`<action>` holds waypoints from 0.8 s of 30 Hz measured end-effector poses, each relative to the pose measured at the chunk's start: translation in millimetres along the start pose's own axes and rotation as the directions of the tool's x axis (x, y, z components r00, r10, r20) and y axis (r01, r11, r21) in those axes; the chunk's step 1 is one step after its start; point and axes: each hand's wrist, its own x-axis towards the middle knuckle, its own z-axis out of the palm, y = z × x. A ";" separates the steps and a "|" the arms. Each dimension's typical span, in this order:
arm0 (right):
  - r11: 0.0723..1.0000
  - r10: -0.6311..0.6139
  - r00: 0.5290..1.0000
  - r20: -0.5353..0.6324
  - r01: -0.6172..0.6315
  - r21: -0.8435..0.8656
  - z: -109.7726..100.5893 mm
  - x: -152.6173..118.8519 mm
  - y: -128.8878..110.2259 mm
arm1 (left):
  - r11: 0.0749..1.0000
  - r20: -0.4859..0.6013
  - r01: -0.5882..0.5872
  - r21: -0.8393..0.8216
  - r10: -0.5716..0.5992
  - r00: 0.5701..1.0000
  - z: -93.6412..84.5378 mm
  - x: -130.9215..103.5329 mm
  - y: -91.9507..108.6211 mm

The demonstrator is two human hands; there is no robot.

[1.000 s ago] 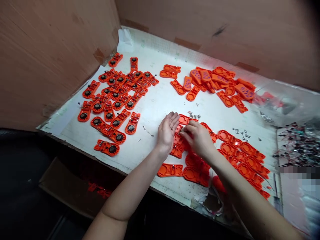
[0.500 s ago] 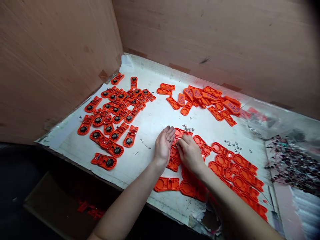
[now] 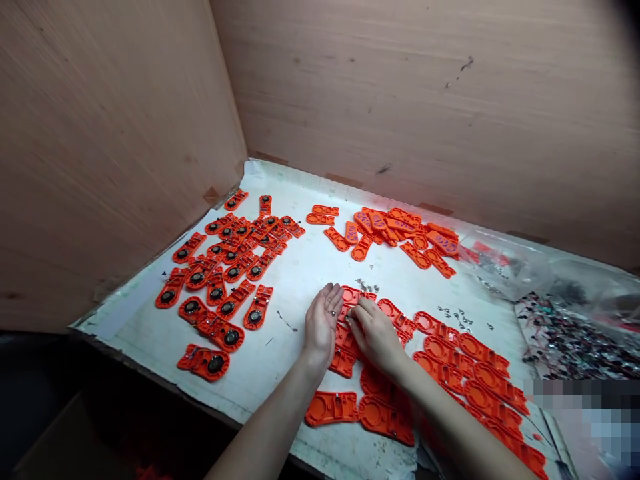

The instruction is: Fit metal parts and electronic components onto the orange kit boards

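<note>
My left hand is palm up with fingers extended, and a small metal piece rests on it. Just to its right, my right hand has thumb and forefinger pinched together above orange plastic shells; anything between the fingertips is too small to make out. Under and around both hands lie open orange shells, partly hidden by the right hand. Small metal pieces lie beyond the hands, and more metal pieces are scattered to the right.
Orange shells with round black parts cover the left of the white table. Stacked orange pieces lie at the back. At the right are clear plastic bags and tangled wired parts. Wooden panels stand behind.
The view has tilted upward, so the table sits lower in the picture. My right hand's fingertips have moved slightly relative to the shells; my left hand remains palm up beside it.
</note>
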 end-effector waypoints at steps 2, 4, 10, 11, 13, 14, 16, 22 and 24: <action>1.000 -0.028 1.000 -0.010 0.028 -0.001 -1.6 -4.0 -1.8 | 1.000 -0.002 0.007 -0.001 -0.007 1.000 -0.1 0.3 0.2; 0.994 -0.106 0.994 0.038 0.107 -0.027 -7.6 -8.6 -3.2 | 1.000 -0.005 0.016 -0.002 -0.016 1.000 -0.6 0.8 0.1; 0.983 -0.139 0.981 0.136 0.153 -0.101 -28.7 -9.0 -0.8 | 0.999 -0.002 0.053 -0.012 -0.053 0.999 1.6 0.0 4.2; 0.992 -0.113 0.987 0.117 0.119 -0.049 -31.0 -5.3 -0.3 | 0.998 0.010 0.066 -0.021 -0.066 0.998 3.5 -1.3 6.4; 0.992 -0.080 0.996 0.047 0.075 0.103 -34.0 3.7 -0.6 | 0.993 0.073 0.101 -0.054 -0.097 0.993 8.2 -5.2 12.1; 0.983 -0.075 0.997 0.004 0.073 0.167 -34.9 8.2 -1.7 | 0.990 0.121 0.122 -0.073 -0.112 0.986 10.6 -7.6 15.2; 0.971 -0.075 0.996 -0.048 0.084 0.225 -35.9 15.0 -5.4 | 0.982 0.218 0.158 -0.102 -0.133 0.967 14.5 -12.9 21.0; 0.993 -0.114 0.993 -0.032 0.113 -0.045 -35.9 12.2 -18.1 | 0.962 0.333 0.253 -0.103 -0.206 0.920 15.5 -22.1 24.5; 0.989 -0.085 0.996 -0.033 0.080 -0.125 -37.1 8.0 -20.3 | 0.957 0.346 0.279 -0.079 -0.236 0.908 16.4 -23.2 21.6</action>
